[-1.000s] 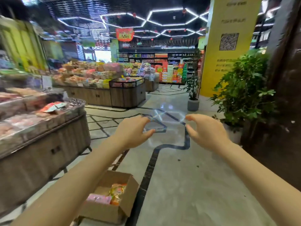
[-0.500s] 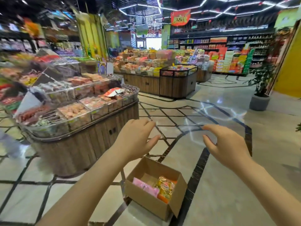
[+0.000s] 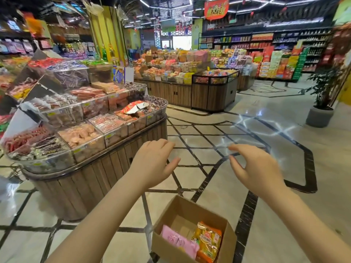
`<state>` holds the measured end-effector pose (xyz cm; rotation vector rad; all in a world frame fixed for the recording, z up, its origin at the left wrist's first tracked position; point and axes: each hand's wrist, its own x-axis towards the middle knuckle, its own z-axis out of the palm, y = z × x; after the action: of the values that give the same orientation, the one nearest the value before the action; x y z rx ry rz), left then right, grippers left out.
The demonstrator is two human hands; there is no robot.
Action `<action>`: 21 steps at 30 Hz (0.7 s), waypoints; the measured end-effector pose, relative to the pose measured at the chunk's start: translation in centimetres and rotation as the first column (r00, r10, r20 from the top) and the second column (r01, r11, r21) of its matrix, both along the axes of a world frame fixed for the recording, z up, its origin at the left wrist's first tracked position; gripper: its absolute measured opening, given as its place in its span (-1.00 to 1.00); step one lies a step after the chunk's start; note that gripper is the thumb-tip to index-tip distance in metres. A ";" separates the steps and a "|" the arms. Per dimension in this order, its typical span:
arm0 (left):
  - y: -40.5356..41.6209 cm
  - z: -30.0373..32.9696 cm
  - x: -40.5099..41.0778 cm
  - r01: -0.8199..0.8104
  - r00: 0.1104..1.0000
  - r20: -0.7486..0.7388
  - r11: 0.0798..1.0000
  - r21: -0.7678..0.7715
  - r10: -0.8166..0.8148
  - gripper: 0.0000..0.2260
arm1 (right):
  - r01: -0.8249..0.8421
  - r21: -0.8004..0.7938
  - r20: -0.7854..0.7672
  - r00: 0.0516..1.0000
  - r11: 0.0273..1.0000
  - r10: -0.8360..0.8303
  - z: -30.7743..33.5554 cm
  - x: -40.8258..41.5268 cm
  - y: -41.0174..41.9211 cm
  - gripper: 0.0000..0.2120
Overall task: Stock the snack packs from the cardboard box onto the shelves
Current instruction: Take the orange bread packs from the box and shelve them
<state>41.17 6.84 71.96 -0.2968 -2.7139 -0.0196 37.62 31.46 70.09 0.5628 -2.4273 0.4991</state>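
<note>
Snack packs (image 3: 197,242) in cardboard box (image 3: 191,211) — both hands (image 3: 152,164) empty.

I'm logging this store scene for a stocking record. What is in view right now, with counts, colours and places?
cardboard box: one, brown, open, low centre above the floor
pink snack pack: one, in the box, left side
orange-yellow snack pack: at least one, in the box, right side
round display stand: one, wood-panelled, left, clear bins of wrapped snacks on top
black-framed bin: one, mid-aisle behind
potted plant: one, green, grey pot, right
left hand: empty, fingers curled, above the box
right hand: empty, fingers curled, above the box
</note>
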 end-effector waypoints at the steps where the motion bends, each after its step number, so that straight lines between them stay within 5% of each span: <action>1: -0.8 -0.4 -1.2 0.004 1.000 -0.011 1.000 0.005 -0.004 -0.52 | 0.000 0.010 -0.016 1.000 1.000 0.001 -0.2 -1.1 -0.7 -0.74; 11: -9.7 -3.4 -13.0 0.059 0.998 -0.030 0.998 -0.001 -0.059 -0.50 | 0.050 0.066 -0.148 0.988 0.997 -0.040 -4.1 -10.4 -9.3 -0.77; 21: -14.1 -7.0 -25.7 0.321 0.947 -0.002 0.943 -0.094 -0.322 -0.54 | 0.314 0.004 -0.051 0.948 0.949 -0.314 -8.8 -14.6 -14.1 -0.75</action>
<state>15.46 -7.29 64.96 -0.7618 -2.6226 0.0153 23.00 17.32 61.30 0.1823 -2.4122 0.3307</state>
